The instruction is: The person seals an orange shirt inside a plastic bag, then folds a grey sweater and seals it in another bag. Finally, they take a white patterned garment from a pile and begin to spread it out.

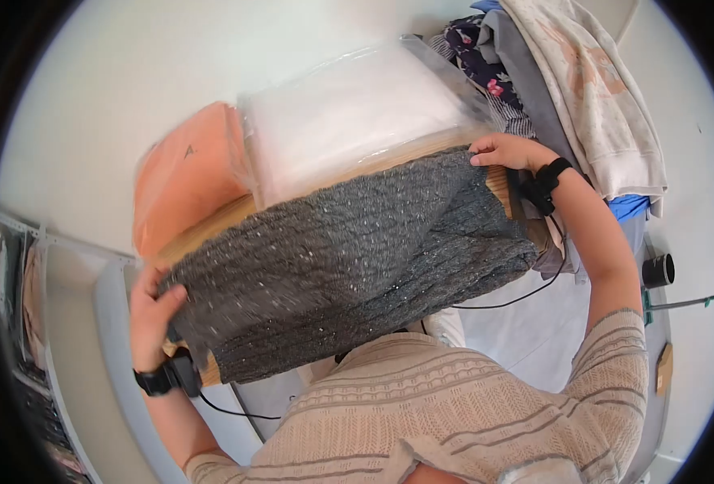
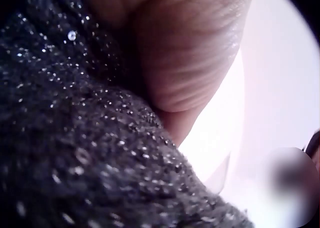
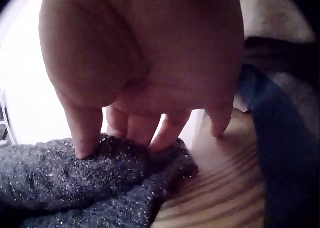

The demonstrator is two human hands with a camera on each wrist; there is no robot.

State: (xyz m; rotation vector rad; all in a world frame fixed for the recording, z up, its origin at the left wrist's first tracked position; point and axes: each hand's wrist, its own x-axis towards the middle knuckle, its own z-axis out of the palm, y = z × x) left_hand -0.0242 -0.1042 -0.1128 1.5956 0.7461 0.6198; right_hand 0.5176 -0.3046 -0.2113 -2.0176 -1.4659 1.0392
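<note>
A dark grey knitted garment (image 1: 333, 250) flecked with shiny sequins lies spread and partly folded over a wooden tabletop (image 1: 499, 190). At its left end my left hand (image 1: 154, 310) grips the edge, thumb on top; the sequined knit (image 2: 115, 153) fills much of the left wrist view, and the fingertips are hidden there. My right hand (image 1: 506, 152) pinches the far right corner. In the right wrist view, the thumb presses one side of the knit (image 3: 90, 173) and several fingers reach over the other side.
Behind the garment sit an orange bagged item (image 1: 192, 173) and a white bagged item (image 1: 357, 113) in clear plastic. A heap of clothes (image 1: 526, 81) and a cream sweatshirt (image 1: 607, 97) stand at the right. Shelving (image 1: 26, 298) is at far left. Cables run from both wrist cameras.
</note>
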